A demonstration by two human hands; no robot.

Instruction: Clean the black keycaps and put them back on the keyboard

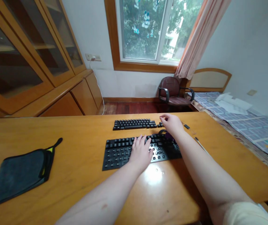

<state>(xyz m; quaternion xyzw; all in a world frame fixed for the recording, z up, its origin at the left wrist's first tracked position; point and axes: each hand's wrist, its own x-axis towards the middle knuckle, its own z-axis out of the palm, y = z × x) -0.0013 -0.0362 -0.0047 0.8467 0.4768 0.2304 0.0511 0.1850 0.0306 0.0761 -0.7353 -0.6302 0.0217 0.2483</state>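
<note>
A black keyboard (115,157) lies on the wooden table; its top rows carry keycaps, while the lower part shows bare switches. My left hand (140,153) rests on its middle, fingers spread and holding nothing. Behind it, loose black keycaps (134,124) are laid out in rows. At their right end is my right hand (170,123), thumb and fingers drawn together above a few small keycaps (159,125). Whatever sits between those fingertips is too small to make out. Under my right wrist, a purple item (169,136) and a coiled black cable (162,132) are partly hidden.
A dark grey cloth pouch (23,172) with a strap lies on the table (77,193) at left. To the right are a small dark piece (187,126) and a cable with a plug (202,145). Beyond stand a chair (171,90), a bed (242,118) and a cabinet (61,103).
</note>
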